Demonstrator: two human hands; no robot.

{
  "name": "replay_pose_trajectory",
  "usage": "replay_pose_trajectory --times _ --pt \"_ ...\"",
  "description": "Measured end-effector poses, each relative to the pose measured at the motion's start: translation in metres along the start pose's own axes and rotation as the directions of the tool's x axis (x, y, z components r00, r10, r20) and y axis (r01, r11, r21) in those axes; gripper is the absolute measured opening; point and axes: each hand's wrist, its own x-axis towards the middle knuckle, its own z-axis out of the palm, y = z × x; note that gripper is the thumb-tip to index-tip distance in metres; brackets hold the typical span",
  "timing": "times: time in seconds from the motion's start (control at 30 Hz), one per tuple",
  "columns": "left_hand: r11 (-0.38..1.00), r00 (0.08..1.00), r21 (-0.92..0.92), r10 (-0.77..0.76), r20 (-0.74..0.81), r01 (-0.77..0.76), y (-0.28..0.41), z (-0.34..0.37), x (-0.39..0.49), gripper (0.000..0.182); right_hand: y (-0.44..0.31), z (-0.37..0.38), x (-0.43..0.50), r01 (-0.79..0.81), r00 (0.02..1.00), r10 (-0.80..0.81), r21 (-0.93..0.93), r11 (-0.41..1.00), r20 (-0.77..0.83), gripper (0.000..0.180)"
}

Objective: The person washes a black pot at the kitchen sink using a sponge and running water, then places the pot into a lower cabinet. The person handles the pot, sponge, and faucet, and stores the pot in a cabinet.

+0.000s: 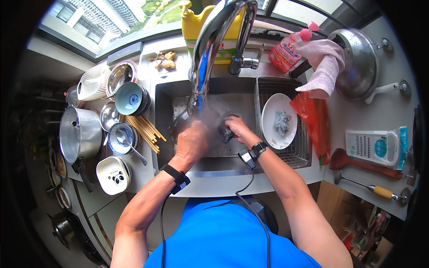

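My right hand (238, 129) is in the steel sink (214, 164) and holds a dark, shiny steel wool scrubber (227, 135). My left hand (192, 140) is below the faucet spout, against a dark rounded vessel (177, 125). A hazy blur covers its fingers and the middle of the vessel, so its grip does not show. Near my right fingers a dark curved rim (229, 116) appears; whether it belongs to the same vessel I cannot tell. The chrome faucet (214, 37) arches over the sink.
A wire basket (303, 150) at the sink's right holds a white plate (269, 134) with a grey cloth-like wad (281, 123). Bowls (129, 97), chopsticks (144, 132), panda dishes (112, 176) and an aluminium pot (80, 134) crowd the left counter. Behind stand a yellow jug (194, 26) and pink bottle (285, 52).
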Motion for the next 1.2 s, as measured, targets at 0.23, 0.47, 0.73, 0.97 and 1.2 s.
replay_pose_trajectory --times 0.23,0.47,0.73,0.97,1.2 --pt "0.991 0.988 0.003 0.13 0.089 -0.13 0.013 0.002 0.002 0.01 0.003 -0.006 -0.025 0.014 0.999 -0.004 0.213 0.977 -0.045 0.02" --pt "0.993 0.992 -0.021 -0.117 -0.041 0.116 -0.006 -0.003 0.026 0.013 0.0 -0.006 -0.041 0.01 1.0 -0.005 0.195 0.981 -0.025 0.021" --pt "0.448 0.86 -0.814 -0.496 0.117 0.369 -0.055 -0.015 0.016 0.04 -0.031 0.029 -0.057 0.484 0.871 -0.488 -0.249 0.839 0.049 0.034" --pt "0.139 0.824 -0.94 -0.532 0.196 0.313 -0.043 -0.028 -0.007 0.015 -0.044 0.089 -0.041 0.6 0.576 -0.796 -0.758 0.256 0.187 0.018" --pt "-0.024 0.773 -0.965 -0.594 0.223 0.26 -0.038 -0.028 -0.01 0.009 -0.034 0.081 -0.038 0.76 0.571 -0.573 -0.643 0.098 0.587 0.012"
